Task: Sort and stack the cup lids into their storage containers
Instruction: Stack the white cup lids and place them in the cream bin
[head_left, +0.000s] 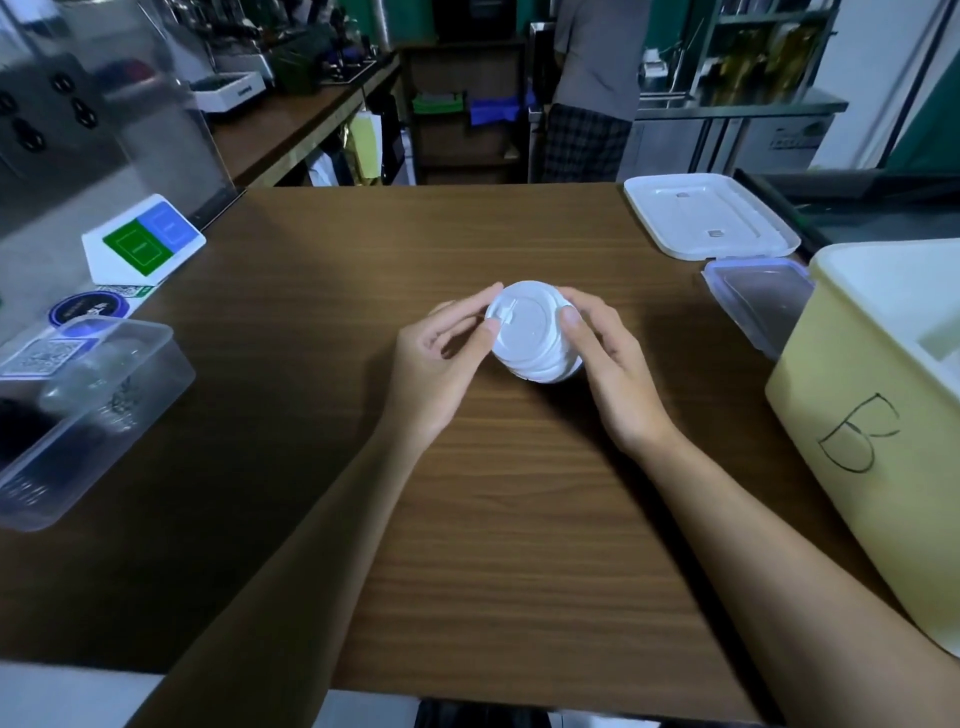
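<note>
Both hands, left hand (441, 358) and right hand (608, 364), grip a short stack of round white plastic cup lids (530, 335) from either side above the brown wooden table (519, 519).

A black hand-drawn letter "B" marks the wall of the pale yellow storage bin (841, 374) on the table (519, 493); the print on the green-and-blue sign card (143, 241) is illegible.

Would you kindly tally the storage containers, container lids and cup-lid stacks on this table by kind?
Storage containers: 2 (clear tub, yellow bin marked B)
Container lids: 2 (white lid, clear blue-rimmed lid)
Stacks: 1 (cup-lid stack)
Total: 5
</note>
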